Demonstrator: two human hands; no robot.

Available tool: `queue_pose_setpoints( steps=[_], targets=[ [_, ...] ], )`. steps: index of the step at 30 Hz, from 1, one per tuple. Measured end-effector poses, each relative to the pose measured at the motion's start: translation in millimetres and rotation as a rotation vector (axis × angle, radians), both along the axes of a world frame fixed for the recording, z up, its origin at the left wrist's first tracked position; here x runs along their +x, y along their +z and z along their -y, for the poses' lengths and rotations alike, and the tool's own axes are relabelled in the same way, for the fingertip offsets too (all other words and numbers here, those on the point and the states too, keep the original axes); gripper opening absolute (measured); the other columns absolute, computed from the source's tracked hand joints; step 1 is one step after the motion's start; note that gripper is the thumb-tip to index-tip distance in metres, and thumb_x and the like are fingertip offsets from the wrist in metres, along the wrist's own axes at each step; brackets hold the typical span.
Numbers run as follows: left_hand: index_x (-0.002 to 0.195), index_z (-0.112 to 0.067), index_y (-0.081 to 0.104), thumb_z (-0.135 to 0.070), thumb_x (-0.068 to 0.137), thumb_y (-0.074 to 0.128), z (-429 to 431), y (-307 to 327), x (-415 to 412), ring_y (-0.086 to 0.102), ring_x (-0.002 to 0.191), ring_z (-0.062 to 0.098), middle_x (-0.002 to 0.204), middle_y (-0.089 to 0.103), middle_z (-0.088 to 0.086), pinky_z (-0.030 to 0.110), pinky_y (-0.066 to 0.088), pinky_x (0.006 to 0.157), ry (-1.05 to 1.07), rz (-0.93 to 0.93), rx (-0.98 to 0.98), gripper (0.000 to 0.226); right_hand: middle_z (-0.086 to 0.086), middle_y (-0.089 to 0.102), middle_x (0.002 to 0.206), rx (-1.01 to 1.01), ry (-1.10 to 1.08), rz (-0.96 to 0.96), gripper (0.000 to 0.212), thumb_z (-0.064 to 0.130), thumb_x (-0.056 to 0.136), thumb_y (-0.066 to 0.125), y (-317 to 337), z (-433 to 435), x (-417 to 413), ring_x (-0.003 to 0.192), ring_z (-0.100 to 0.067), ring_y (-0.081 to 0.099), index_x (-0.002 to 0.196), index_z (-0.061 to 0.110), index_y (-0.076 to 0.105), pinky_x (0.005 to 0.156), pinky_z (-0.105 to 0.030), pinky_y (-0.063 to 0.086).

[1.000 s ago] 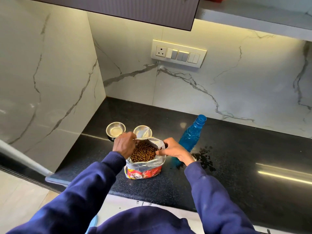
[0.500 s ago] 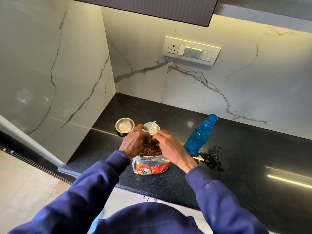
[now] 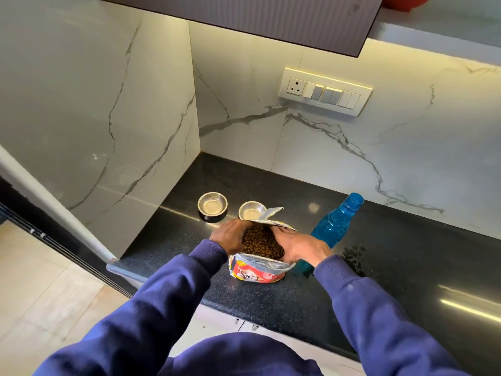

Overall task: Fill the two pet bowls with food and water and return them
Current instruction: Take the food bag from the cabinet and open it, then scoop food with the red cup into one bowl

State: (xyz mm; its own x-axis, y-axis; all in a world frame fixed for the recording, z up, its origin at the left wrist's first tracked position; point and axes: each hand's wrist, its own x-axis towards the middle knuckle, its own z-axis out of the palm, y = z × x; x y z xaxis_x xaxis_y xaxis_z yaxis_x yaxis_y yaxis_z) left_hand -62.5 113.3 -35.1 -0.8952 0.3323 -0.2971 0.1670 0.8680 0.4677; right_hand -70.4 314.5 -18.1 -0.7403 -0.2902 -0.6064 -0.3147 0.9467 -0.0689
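Note:
An open pet food bag [image 3: 257, 272] stands on the black counter [image 3: 406, 267], brown kibble [image 3: 260, 241] showing in its mouth. My left hand [image 3: 227, 236] grips the bag's left rim. My right hand [image 3: 298, 246] holds the right rim, fingers reaching over the kibble. Two empty steel bowls sit just behind the bag: one at the left [image 3: 212, 206], one partly hidden by the bag's raised flap [image 3: 250, 211]. A blue water bottle [image 3: 337, 222] stands to the right of the bag, leaning in the view.
Marble walls close the counter's left side and back. A switch panel [image 3: 325, 90] is on the back wall, under a dark cabinet [image 3: 271, 20]. A dark speckled patch [image 3: 355, 256] lies right of the bottle. The counter's front edge runs beneath my arms; tiled floor at left.
My hands came together over the bag's mouth half a second ago and have since spread it open again. The camera view has shifted, so everything sits further right.

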Motion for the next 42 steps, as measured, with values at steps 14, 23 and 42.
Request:
queue_pose_setpoints(
  steps=[14,23,42],
  targets=[
    [0.134,-0.023,0.063,-0.021,0.098,0.063,25,-5,9,0.065,0.115,0.016,0.135,0.063,0.002,0.031,0.059,0.091,0.200,-0.006,0.539,0.037,-0.014,0.018,0.168,-0.225,0.330,-0.725,0.103,-0.002,0.086,0.071,-10,-27,53,0.154,-0.031,0.025,0.163,0.018,0.006,0.125,-0.048,0.027],
    [0.129,-0.021,0.061,-0.001,0.096,0.060,40,21,11,0.073,0.101,0.010,0.116,0.074,-0.006,0.040,0.060,0.091,0.212,-0.120,0.683,0.039,-0.015,0.014,0.170,-0.288,0.357,-0.937,0.097,0.002,0.090,0.071,21,-28,61,0.158,-0.031,0.013,0.163,0.012,0.008,0.125,-0.052,0.023],
    [0.097,-0.013,0.077,-0.021,0.086,0.079,-34,305,-80,0.072,0.081,0.006,0.090,0.077,-0.006,0.015,0.056,0.071,0.129,-0.956,0.954,0.013,-0.008,0.070,0.093,-0.787,0.125,-1.655,0.003,0.003,0.094,0.071,325,-79,-16,0.082,-0.021,0.067,0.095,0.003,0.074,0.075,-0.034,0.056]
  ],
)
